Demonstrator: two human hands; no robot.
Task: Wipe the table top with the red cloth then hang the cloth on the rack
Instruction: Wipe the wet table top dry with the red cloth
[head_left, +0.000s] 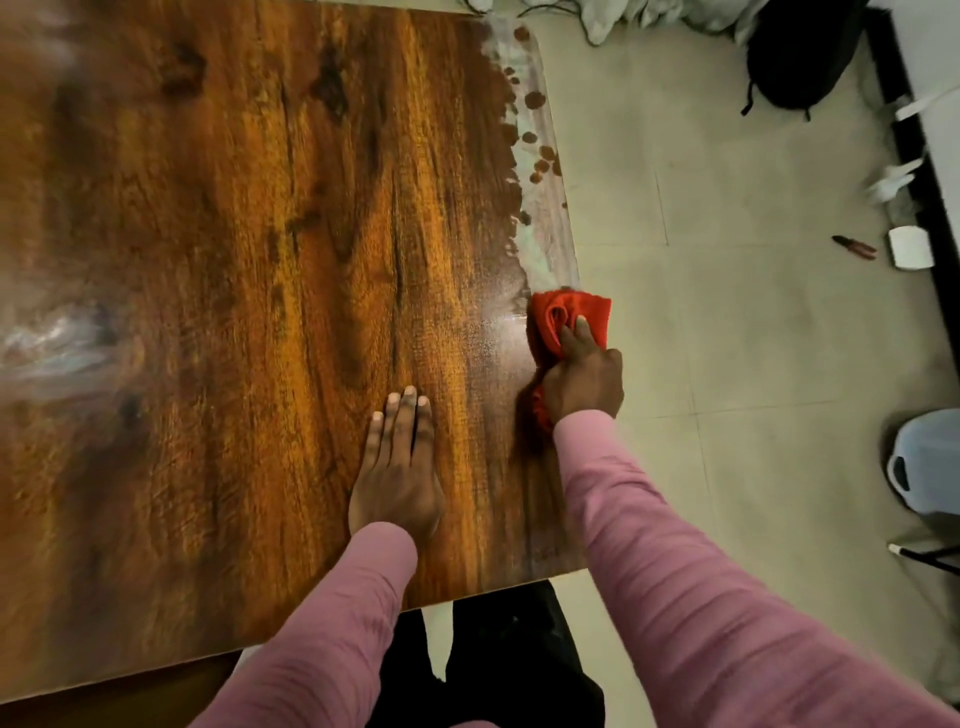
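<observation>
On my feed the right hand (582, 382) is clamped on the red cloth (566, 314), fingers curled into its folds and pressing it down at the right edge of the table top (234, 260). The cloth is bright red and bunched into a lump. Most of it shows past the fingertips, and a smaller tuft pokes out beside the wrist. Its outer side seems to hang slightly over the table edge.

The left hand (397, 467) lies flat on the wood just beside it, fingers straight and together, holding nothing. Both arms wear pink sleeves (649, 545).

Along the right edge beyond the cloth I see a pale cloudy strip (543, 218) dotted with brown patches. The dark wood grain to the left of it is glossy. The near edge of the table runs below the left wrist.

To the right the tiled floor (727, 260) lies open beside the table. Further off there is a black bag (800, 57), a red-handled tool (854, 247) and a small white box (909, 248) by the wall. There is also a pale plastic jug (930, 457), and I cannot tell what is inside it.
</observation>
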